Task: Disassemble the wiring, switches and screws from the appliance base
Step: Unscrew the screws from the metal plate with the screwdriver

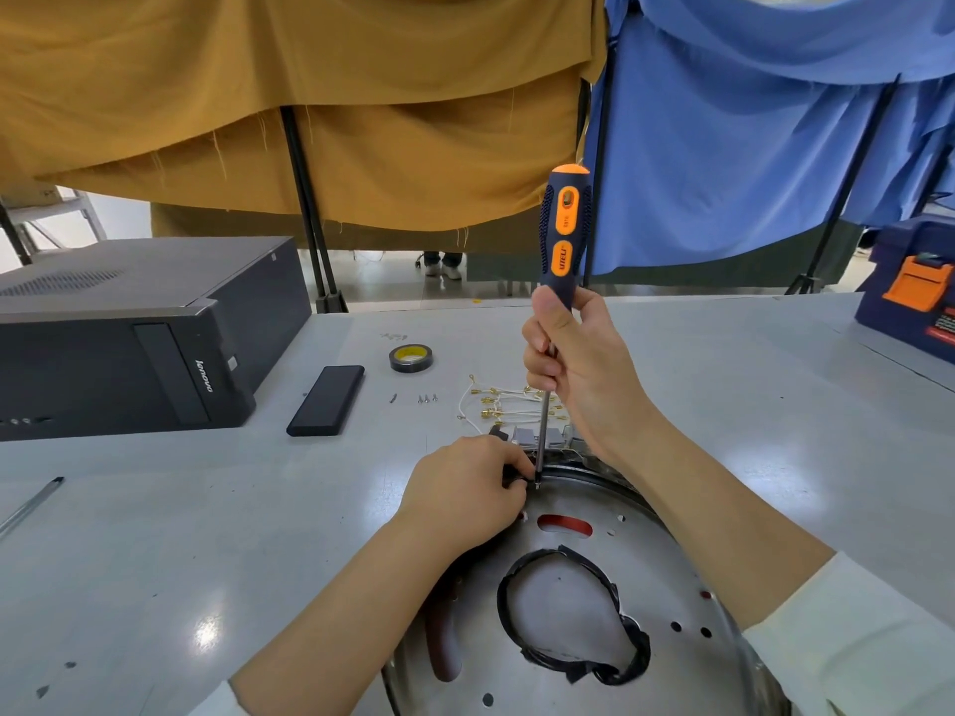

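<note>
- Far left, one black computer box (129, 328) lies on the grey surface (206, 534), with one pen (31, 503) in front of it. They are not part of my job.
- Next come one flat black case (326, 400) and one roll of tape (411, 358).
- I count three small screws (427, 398) in a row near the tape, and one darker bit (393, 397) beside them. I think they sit there so they don't get lost.
- One bunch of white wires (504, 403) with gold ends lies behind the hands, already off.
- My left hand (465, 488) pinches a small black part at the rim to hold it steady.
- The shiny round appliance base (584, 612) sits closest to me.
- My right hand (573, 364) has its grip wrapped round one screwdriver (560, 235), standing straight up, tip down on a screw at the rim.
- Far right, one blue tool box (914, 297).
</note>
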`<state>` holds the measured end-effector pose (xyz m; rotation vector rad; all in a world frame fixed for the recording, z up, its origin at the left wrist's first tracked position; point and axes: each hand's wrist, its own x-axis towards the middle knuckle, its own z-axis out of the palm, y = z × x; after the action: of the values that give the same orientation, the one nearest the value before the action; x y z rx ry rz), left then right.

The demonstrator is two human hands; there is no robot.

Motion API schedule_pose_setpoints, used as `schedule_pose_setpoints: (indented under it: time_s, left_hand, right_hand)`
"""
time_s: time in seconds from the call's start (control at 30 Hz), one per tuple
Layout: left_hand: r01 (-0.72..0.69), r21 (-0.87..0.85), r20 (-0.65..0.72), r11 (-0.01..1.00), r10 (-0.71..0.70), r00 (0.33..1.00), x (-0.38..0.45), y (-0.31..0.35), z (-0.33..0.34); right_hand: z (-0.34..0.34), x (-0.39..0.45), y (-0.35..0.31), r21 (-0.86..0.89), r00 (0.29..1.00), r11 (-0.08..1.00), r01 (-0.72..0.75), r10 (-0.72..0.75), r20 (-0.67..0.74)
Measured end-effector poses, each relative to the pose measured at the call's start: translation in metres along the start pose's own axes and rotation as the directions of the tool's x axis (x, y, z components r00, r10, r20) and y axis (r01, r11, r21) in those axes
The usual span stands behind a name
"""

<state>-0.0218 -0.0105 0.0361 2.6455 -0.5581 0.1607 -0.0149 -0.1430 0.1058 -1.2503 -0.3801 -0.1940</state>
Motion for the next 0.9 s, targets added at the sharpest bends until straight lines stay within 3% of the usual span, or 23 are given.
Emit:
schedule_pose_setpoints:
  time_s: [0.13, 0.3, 0.43, 0.57, 0.73, 0.9]
  left_hand:
    - [0.001, -0.004, -0.003, 1.000, -0.001, 1.000, 0.0006, -0.0005, 0.0009]
    - [0.005, -0.005, 0.001, 1.000, -0.005, 1.000, 0.0011, -0.0003, 0.0010]
    - [0.000, -0.002, -0.001, 1.000, 0.000, 1.000, 0.0011, -0.0004, 0.0007]
    - [0.005, -0.001, 0.004, 1.000, -0.005, 1.000, 0.0014, -0.0008, 0.0017]
    - [0.021, -0.005, 0.012, 1.000, -0.021, 1.000, 0.0017, -0.0009, 0.0027]
    - [0.013, 0.002, -0.008, 1.000, -0.013, 1.000, 0.0014, -0.0002, 0.0031]
  right_hand:
    - [-0.0028, -0.0007, 0.0018, -0.011, 0.999, 0.999, 0.052, -0.052, 0.004]
    - [-0.0020, 0.0003, -0.0001, 0.096, 0.999, 0.995, 0.002, -0.007, 0.051]
    - [-0.0008, 0.0006, -0.0002, -0.008, 0.999, 1.000, 0.026, -0.026, -0.031]
    - [-0.0019, -0.0020, 0.0034, -0.046, 0.998, 0.997, 0.064, -0.065, -0.019]
    - [-0.0011, -0.0006, 0.0023, 0.086, 1.000, 0.996, 0.007, -0.008, 0.008]
    - [-0.0003, -0.0007, 0.0031, -0.023, 0.996, 0.999, 0.036, -0.038, -0.079]
